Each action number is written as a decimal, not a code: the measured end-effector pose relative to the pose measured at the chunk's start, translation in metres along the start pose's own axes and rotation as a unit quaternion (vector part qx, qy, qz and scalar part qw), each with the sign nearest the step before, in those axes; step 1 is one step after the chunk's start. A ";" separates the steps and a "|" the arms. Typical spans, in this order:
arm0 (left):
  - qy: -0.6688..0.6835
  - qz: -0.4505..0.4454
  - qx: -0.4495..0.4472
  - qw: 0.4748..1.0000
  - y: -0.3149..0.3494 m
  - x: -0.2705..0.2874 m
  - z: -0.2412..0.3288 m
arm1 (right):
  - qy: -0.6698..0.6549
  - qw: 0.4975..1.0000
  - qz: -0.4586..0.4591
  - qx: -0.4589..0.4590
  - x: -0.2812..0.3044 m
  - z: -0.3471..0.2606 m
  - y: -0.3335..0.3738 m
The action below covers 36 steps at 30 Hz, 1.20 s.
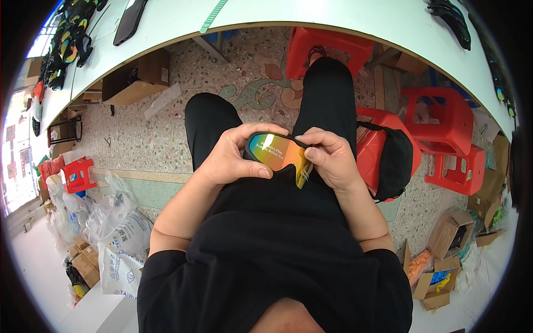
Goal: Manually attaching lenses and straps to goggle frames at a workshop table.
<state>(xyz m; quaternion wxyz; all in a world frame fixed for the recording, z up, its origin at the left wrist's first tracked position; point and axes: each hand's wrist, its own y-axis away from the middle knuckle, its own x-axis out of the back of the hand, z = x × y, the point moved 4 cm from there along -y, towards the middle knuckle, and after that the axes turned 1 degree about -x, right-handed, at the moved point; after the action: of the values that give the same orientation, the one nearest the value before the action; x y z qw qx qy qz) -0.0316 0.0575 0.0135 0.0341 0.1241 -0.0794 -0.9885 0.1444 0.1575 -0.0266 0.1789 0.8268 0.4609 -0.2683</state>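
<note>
Above my lap I hold a pair of sports sunglasses (273, 154) with a black upper frame and a mirrored one-piece lens running from green to orange and yellow. White print shows on the lens. My left hand (229, 157) grips one end, its thumb along the lower edge and its fingers over the top. At the other end, my right hand (332, 162) pinches the frame and lens between thumb and fingers. The lens's right part tilts downward, with a few pale marks or strips near its tip. The temples cannot be made out.
A white table (277, 12) curves across the far side, bearing a phone (130, 23), a green strip (213, 16), heaped sunglasses (68, 41) and a black pair (452, 23). Red stools (440, 119) and a black bag (395, 161) are at right; plastic sacks (130, 236) lie left.
</note>
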 end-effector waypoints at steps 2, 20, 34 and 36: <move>0.009 0.011 0.002 1.000 0.000 0.000 -0.001 | 0.011 1.000 0.005 0.010 0.003 0.002 0.001; 0.022 0.085 0.000 0.996 -0.001 0.003 -0.008 | 0.482 0.849 -0.047 0.209 -0.020 -0.028 0.002; -0.009 0.057 0.008 0.998 -0.002 0.012 -0.003 | 0.473 0.844 -0.013 0.252 -0.021 -0.027 0.003; -0.027 0.050 0.009 0.998 -0.007 0.013 0.000 | 0.465 0.852 -0.011 0.240 -0.017 -0.027 -0.002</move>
<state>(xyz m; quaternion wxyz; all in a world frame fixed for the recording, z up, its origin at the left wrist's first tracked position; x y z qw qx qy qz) -0.0447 0.0631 0.0096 0.0798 0.0938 -0.0952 -0.9878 0.1432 0.1617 0.0052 -0.2632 0.8673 0.4204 0.0432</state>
